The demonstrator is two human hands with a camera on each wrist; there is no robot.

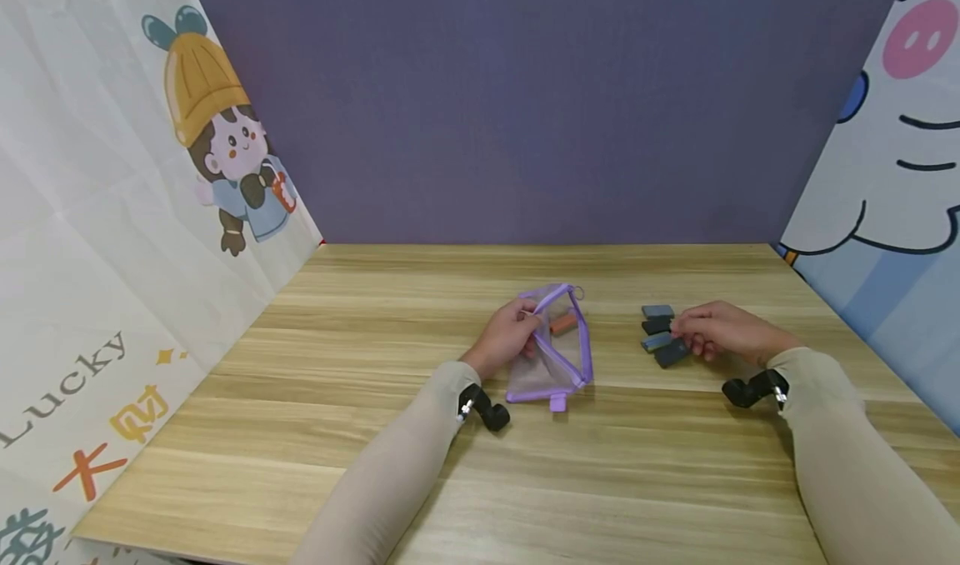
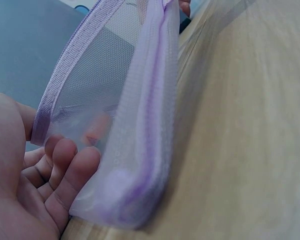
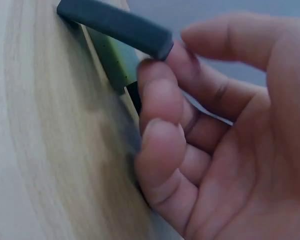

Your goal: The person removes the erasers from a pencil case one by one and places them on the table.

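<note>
A mesh zip pouch [image 1: 546, 375] with lilac edging lies in the middle of the table, its mouth spread apart. My left hand [image 1: 512, 332] grips the lilac rim at its left side; the left wrist view shows the fingers [image 2: 82, 167] curled at the mesh. An orange block [image 1: 564, 324] is inside the pouch. To the right, my right hand [image 1: 720, 332] pinches one end of a dark flat block [image 3: 117, 27], which tilts up off the table in the right wrist view. Near it lie a grey-blue block [image 1: 657, 310], a blue-and-yellow block [image 1: 656, 342] and a dark grey block [image 1: 672, 353].
The wood-grain table [image 1: 420, 298] ends at a plain purple-grey panel [image 1: 540, 115] behind. Printed cartoon sheets stand at the left [image 1: 90, 215] and right [image 1: 900, 198]. A small ring [image 1: 578, 293] hangs at the pouch's zip.
</note>
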